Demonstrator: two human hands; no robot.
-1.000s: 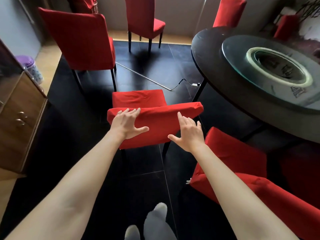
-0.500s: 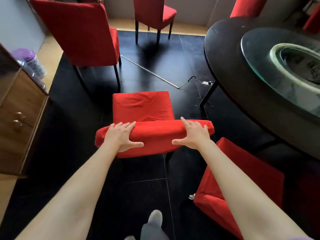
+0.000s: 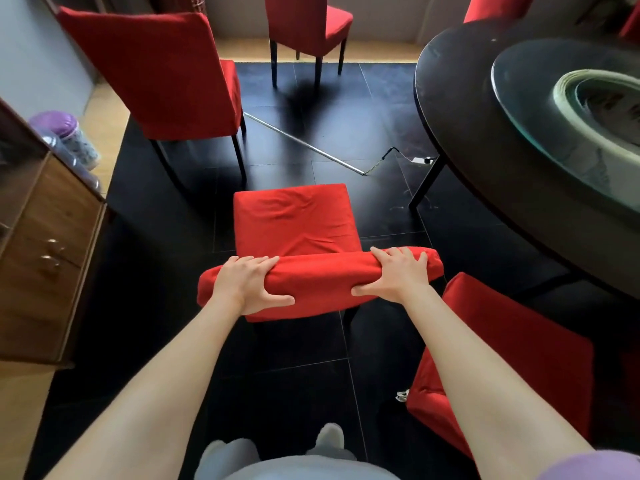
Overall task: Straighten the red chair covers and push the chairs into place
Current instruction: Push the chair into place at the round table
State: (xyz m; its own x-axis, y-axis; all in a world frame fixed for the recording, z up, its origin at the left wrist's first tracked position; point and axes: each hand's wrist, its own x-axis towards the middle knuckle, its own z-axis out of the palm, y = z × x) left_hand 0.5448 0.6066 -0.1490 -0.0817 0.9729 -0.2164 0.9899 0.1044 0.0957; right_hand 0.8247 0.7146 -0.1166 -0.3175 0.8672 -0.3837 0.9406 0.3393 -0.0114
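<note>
Grip of both hands, left hand (image 3: 246, 285) and right hand (image 3: 395, 274), curled over chair back (image 3: 320, 282); dark floor (image 3: 346, 133) open ahead.

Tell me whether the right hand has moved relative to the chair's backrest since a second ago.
Yes. The right hand hovered just short of the backrest then; now it lies on the backrest's top edge, thumb on the near face, towards the right end.

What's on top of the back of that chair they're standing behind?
Both hands: the left hand and right hand grip the chair back, fingers over the top, thumbs on the near side. The red cover hides the frame underneath.
</note>
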